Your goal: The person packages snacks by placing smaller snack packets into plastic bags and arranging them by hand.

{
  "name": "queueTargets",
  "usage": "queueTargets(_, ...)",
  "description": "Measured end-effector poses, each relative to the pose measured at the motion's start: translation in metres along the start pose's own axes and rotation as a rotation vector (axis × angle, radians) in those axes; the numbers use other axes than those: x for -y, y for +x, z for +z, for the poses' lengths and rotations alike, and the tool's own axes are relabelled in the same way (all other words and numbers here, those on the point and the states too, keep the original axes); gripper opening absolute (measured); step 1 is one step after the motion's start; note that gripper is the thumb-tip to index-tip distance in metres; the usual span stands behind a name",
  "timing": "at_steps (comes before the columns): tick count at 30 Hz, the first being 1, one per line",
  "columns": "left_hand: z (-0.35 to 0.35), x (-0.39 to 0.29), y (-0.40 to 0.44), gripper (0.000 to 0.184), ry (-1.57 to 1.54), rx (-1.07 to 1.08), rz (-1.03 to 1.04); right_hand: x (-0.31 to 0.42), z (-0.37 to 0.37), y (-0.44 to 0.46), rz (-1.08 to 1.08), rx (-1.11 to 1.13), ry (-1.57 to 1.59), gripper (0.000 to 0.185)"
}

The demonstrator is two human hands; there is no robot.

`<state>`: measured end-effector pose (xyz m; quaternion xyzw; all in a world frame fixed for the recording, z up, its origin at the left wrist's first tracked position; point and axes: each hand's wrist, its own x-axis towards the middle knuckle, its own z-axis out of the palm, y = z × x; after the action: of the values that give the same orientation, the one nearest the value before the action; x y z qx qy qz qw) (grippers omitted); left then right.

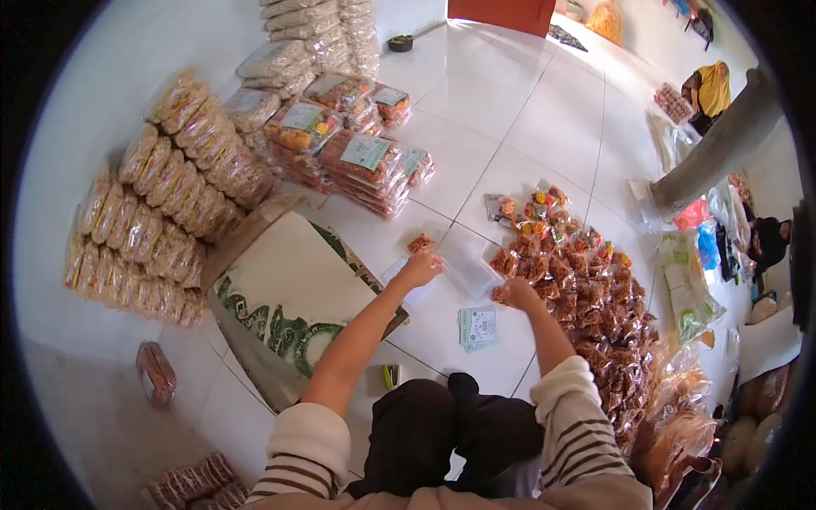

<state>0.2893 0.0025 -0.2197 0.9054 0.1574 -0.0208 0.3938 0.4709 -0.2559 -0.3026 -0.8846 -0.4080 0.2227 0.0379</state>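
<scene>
Head camera view: Above a white tiled floor (425, 347), we bend with both hands out beside a clear, flat plastic bag (467, 270). Our right hand (523, 296) appears to grasp a small brown snack packet in clear wrap (500, 295) near the bag's edge; our left hand (418, 270) is at its other side, close to another small brown packet (420, 243), though we cannot tell what its fingers grip. Green-and-white printed cards (478, 327) lie nearer our knees. By our judgement, the work is well under way yet far from over: large filled packs with printed labels (367, 153) sit stacked beyond our left hand, while a broad heap of small brown packets (595, 310) remains loose on our right, and the bag between us looks unfilled.
</scene>
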Motion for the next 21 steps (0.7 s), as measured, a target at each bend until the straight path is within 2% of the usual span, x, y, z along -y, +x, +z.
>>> queueTargets(2, 0.017, -0.007, 0.002, 0.034, 0.1, 0.016, -0.056, 0.064, -0.026, -0.032, -0.078, -0.262, -0.088, 0.043)
queueTargets(3, 0.025, -0.009, 0.007, 0.037, 0.192, 0.013, -0.102, 0.072, -0.015, -0.018, -0.131, -0.276, -0.033, 0.049)
queueTargets(4, 0.038, 0.0, 0.016, 0.043, 0.206, 0.038, -0.015, 0.079, -0.009, -0.006, -0.183, -0.285, 0.023, 0.057)
queueTargets(5, 0.051, 0.011, 0.025, 0.043, 0.208, 0.049, -0.025, 0.088, -0.001, 0.007, -0.182, -0.275, 0.034, 0.057)
queueTargets(7, 0.074, 0.014, 0.037, 0.05, 0.45, -0.274, 0.142, 0.102, -0.001, 0.029, -0.349, -0.543, -0.047, 0.058)
queueTargets(8, 0.084, 0.014, 0.044, 0.05, 0.443, -0.256, 0.133, 0.105, 0.001, 0.037, -0.343, -0.524, -0.039, 0.058)
queueTargets(10, 0.098, 0.022, 0.058, 0.051, 0.746, -0.515, 0.254, 0.107, 0.016, 0.052, -0.249, -0.617, -0.001, 0.057)
queueTargets(11, 0.106, 0.023, 0.059, 0.051, 0.733, -0.495, 0.251, 0.102, 0.021, 0.051, -0.236, -0.597, 0.0, 0.057)
queueTargets(13, 0.115, 0.024, 0.059, 0.049, 0.556, -0.358, 0.145, 0.09, 0.034, 0.051, -0.228, -0.555, -0.07, 0.051)
queueTargets(14, 0.118, 0.023, 0.059, 0.049, 0.546, -0.347, 0.153, 0.083, 0.037, 0.05, -0.245, -0.563, -0.032, 0.041)
queueTargets(15, 0.108, 0.011, 0.054, 0.044, 0.547, -0.3, 0.142, 0.08, 0.034, 0.046, -0.23, -0.558, -0.034, 0.041)
queueTargets(16, 0.105, 0.006, 0.051, 0.038, 0.548, -0.254, 0.132, 0.078, 0.024, 0.039, -0.222, -0.486, -0.006, 0.033)
queueTargets(17, 0.105, 0.008, 0.051, 0.038, 0.542, -0.245, 0.14, 0.078, 0.014, 0.033, -0.214, -0.416, 0.022, 0.026)
queueTargets(19, 0.104, 0.013, 0.059, 0.024, 0.493, -0.308, 0.296, 0.077, 0.006, 0.031, -0.155, -0.43, 0.139, 0.019)
queueTargets(21, 0.099, 0.011, 0.065, 0.018, 0.427, -0.369, 0.325, 0.078, -0.002, 0.032, -0.104, -0.444, 0.256, 0.013)
